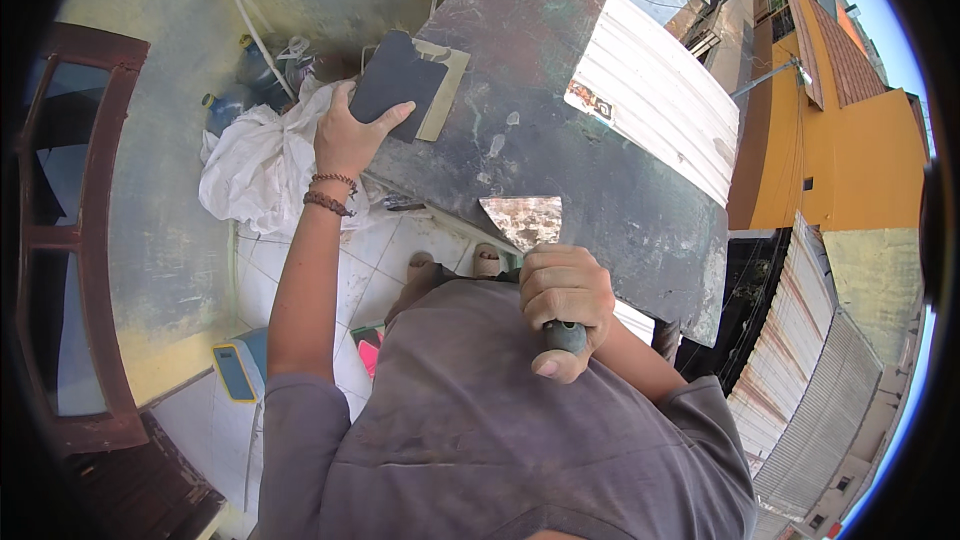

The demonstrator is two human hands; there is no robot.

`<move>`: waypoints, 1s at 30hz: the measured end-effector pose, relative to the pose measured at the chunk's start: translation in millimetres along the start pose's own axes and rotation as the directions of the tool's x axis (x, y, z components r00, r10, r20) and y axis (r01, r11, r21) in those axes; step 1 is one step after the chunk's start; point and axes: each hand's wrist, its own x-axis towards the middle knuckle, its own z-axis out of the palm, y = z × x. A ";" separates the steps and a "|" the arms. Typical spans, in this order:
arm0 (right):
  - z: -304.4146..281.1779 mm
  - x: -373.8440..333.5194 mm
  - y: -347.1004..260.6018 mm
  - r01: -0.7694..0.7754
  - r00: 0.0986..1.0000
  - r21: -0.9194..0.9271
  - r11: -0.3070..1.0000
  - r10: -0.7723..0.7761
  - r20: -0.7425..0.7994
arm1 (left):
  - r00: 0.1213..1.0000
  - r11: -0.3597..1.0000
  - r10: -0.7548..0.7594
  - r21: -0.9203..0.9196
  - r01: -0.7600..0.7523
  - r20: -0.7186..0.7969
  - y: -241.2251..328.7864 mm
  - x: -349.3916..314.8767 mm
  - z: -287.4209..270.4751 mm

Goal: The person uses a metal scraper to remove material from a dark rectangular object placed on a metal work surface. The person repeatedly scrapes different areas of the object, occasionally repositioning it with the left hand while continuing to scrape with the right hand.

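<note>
My left hand (352, 130) holds dark grey sandpaper (395, 88) by its near left edge. The thumb lies across the top, and the other fingers are mostly hidden. A beige sheet (447, 95) with a cut edge shows from under the dark one, over the left side of a worn dark slab (530, 90). In front of my body, my right hand (570, 305) is wrapped around the dark green handle of a putty knife (525, 222). The knife's wide, stained blade points away from me over the slab's near edge; whether it touches cannot be seen.
White corrugated sheeting (655, 90) borders the slab's far right side. On the left, a crumpled white sack (262, 165) lies near plastic bottles (222, 110) by the wall. A blue-and-yellow object (236, 370) and a pink object (368, 356) are low on the white-tiled floor (375, 240).
</note>
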 end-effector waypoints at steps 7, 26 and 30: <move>39.8 26.6 -46.3 0.151 0.986 -0.134 0.979 -0.158 -0.044 | 0.975 0.977 -0.117 -0.157 0.147 0.190 -32.1 10.7 5.7; 65.2 21.3 -19.7 0.081 0.933 -0.350 0.933 -0.195 -0.303 | 0.949 0.957 -0.084 -0.239 0.162 0.304 -28.7 15.6 -0.6; 57.4 14.5 16.8 -0.030 0.946 -0.423 0.906 -0.111 -0.304 | 0.956 0.970 -0.065 -0.205 0.128 0.287 -13.3 11.3 0.8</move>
